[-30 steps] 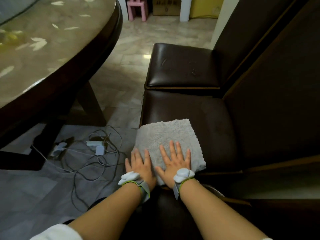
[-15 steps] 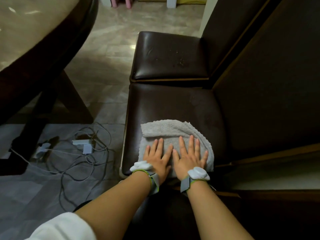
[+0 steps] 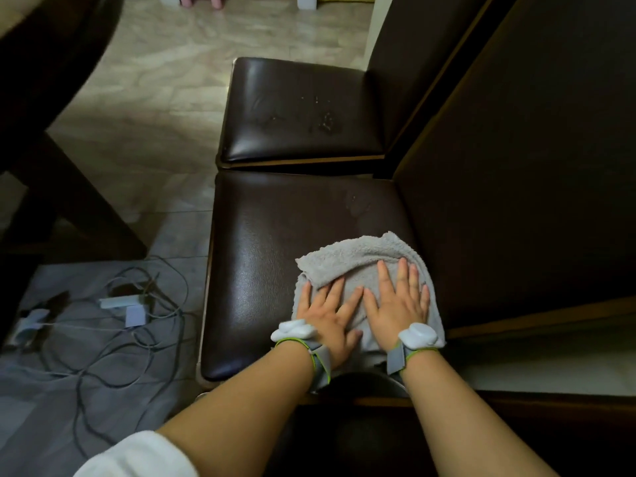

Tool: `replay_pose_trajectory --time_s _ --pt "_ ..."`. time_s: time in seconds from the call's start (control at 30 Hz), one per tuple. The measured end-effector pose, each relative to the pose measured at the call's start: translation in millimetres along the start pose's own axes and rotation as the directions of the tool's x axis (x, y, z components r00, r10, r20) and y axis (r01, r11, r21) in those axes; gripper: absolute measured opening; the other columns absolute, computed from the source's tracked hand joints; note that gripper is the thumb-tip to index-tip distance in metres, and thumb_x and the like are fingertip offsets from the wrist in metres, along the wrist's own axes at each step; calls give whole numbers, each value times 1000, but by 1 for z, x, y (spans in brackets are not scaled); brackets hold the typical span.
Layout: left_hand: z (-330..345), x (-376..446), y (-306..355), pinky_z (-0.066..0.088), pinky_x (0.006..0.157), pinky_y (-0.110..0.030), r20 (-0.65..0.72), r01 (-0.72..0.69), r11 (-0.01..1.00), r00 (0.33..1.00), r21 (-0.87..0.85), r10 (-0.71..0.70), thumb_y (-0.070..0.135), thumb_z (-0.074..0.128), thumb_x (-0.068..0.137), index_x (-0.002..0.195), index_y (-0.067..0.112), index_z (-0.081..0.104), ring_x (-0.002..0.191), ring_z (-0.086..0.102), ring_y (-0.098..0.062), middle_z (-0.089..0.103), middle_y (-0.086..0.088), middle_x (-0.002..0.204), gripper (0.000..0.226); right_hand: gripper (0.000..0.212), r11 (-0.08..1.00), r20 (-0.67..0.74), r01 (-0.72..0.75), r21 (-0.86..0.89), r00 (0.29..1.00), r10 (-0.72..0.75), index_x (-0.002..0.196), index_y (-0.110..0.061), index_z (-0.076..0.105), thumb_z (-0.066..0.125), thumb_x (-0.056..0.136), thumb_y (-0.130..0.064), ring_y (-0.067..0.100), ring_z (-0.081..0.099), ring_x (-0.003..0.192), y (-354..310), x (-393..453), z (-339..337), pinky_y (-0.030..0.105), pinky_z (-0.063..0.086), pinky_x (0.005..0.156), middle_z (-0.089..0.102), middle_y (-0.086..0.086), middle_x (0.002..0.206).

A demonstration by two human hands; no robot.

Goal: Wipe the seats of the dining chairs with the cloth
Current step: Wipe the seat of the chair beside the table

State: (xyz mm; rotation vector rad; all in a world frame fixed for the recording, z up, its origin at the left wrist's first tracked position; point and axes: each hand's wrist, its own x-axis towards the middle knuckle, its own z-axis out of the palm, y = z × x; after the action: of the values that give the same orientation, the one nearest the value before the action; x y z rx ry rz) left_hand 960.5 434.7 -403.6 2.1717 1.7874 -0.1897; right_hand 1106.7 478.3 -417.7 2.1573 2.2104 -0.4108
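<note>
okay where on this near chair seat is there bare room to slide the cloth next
Bare leather runs along the near seat between its left edge and the cloth, and across the far strip up to the next chair seat. The right rear corner by the backrest is crowded: left hand and right hand press the cloth there.

Dark brown seats, grey cloth, pale marbled floor

I see a light grey cloth [image 3: 361,266] on a glossy dark brown seat [image 3: 275,256]; the seat beyond [image 3: 296,108] is the same dark brown, with pale scuff marks. Both wrists carry white trackers [image 3: 418,335] on grey straps edged in lime green. The floor [image 3: 165,98] is beige with cloudy veining, the mat [image 3: 41,401] grey, the cables [image 3: 144,342] dark grey, and my sleeve [image 3: 137,456] white.
</note>
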Motion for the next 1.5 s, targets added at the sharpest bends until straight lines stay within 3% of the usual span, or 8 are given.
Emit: replay_pose_trajectory --time_s 0.13,0.27,0.33,0.47,0.67,0.87,1.2,1.5 --pt "-26 39 -22 3 117 -40 -39 -103 983 994 -154 98 45 39 94 150 22 22 142 24 -25 19 -8 158 63 67 997 16 -64 47 998 64 152 -35 0 30 95 -53 23 -13 148 -2 34 -7 47 2 120 -11 4 162" --pt "-53 56 -50 44 91 -35 -280 -76 925 959 -373 -34 32 36 81 106 14 66 112 54 -33 61 -9 119 43 81 988 27 -136 71 991 134 152 -33 -5 24 87 -72 25 -16 147 -11 54 -9 49 2 119 -15 7 161" --pt "-55 56 -64 45 83 -39 -393 108 934 886 -342 -246 35 46 78 103 14 63 108 50 -35 55 -10 113 36 92 990 39 -133 54 991 131 151 -32 -9 20 79 -82 26 -19 146 -12 56 -8 50 0 118 -19 8 160" --pt "-50 58 -78 21 114 -44 -112 410 883 890 -229 -442 69 54 72 144 16 30 138 21 -36 26 -17 147 93 97 993 64 -104 51 993 101 150 -34 -15 20 76 -86 27 -23 145 -9 54 -12 51 -2 118 -23 9 158" --pt "-63 68 -91 19 117 -38 87 425 878 905 -220 -417 86 33 72 151 18 21 141 20 -32 23 -13 152 105 106 987 83 -157 38 985 153 150 -34 -16 23 69 -90 33 -19 145 -25 68 -18 57 1 114 -21 13 158" --pt "-96 75 -117 26 116 -40 380 325 943 883 -71 -275 91 58 47 152 24 10 138 24 -30 18 -6 148 133 106 989 91 -144 28 986 140 151 -31 -13 30 71 -87 35 -14 146 -48 133 -34 59 0 114 -16 14 159" --pt "-88 73 -104 29 113 -42 369 186 968 898 171 -238 65 83 47 151 11 -8 135 22 -36 13 -15 150 148 89 962 222 -271 -47 936 274 152 -33 9 29 79 -80 37 3 145 -82 213 -65 57 9 114 0 14 160" --pt "-79 77 -107 29 111 -44 301 330 943 904 -41 -304 33 69 81 140 14 36 132 26 -33 26 -10 143 70 73 908 260 417 30 874 -410 148 -41 20 33 82 -70 25 14 145 -216 199 -40 54 9 114 14 1 160"
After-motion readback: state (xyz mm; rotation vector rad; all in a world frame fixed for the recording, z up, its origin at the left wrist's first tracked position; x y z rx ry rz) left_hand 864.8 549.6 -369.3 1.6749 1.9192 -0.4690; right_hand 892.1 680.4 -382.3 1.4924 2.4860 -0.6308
